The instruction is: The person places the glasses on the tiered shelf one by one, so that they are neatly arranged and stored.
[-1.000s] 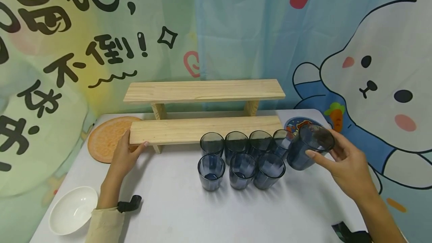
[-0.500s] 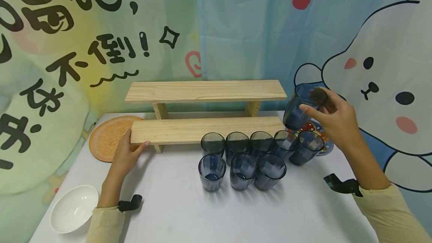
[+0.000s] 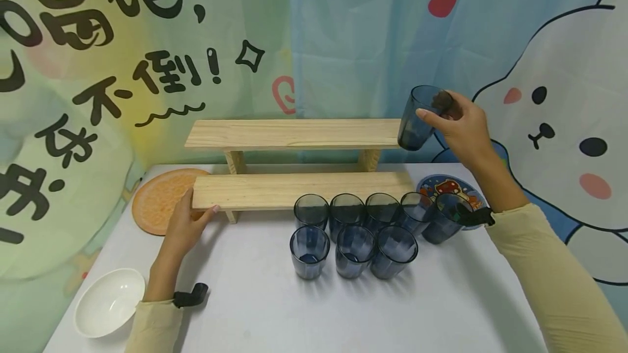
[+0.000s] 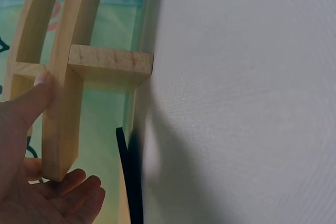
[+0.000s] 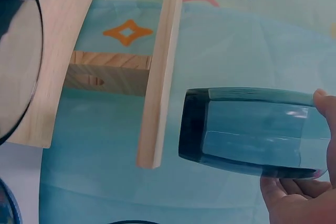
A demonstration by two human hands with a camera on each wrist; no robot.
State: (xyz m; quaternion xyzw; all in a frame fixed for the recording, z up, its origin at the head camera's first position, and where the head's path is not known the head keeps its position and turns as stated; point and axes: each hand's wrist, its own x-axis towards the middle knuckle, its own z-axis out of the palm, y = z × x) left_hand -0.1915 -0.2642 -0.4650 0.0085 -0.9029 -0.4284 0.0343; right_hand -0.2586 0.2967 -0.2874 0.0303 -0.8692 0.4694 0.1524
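Observation:
My right hand point(image 3: 468, 132) grips a blue-tinted drinking glass point(image 3: 416, 127) near its rim, thumb on one side and fingers on the other. The glass tilts slightly and overlaps the right end of the upper board point(image 3: 289, 134) of a two-tier wooden shelf. In the right wrist view, a gap shows between the glass's thick base point(image 5: 194, 124) and that board. My left hand point(image 3: 182, 227) holds the left end of the lower board point(image 3: 265, 190). In the left wrist view its thumb point(image 4: 39, 95) lies along the board and fingers curl past the end.
Several blue glasses stand in two rows before the shelf, including a front-left glass point(image 3: 309, 255) and a back-right glass point(image 3: 444, 222). A patterned blue plate point(image 3: 473, 192) lies behind them. At left are a round orange mat point(image 3: 149, 206) and a white bowl point(image 3: 110, 301).
My right hand has carried one glass up and leftward from above the right end of the rows to the upper board's right end. My left hand keeps its place on the lower board.

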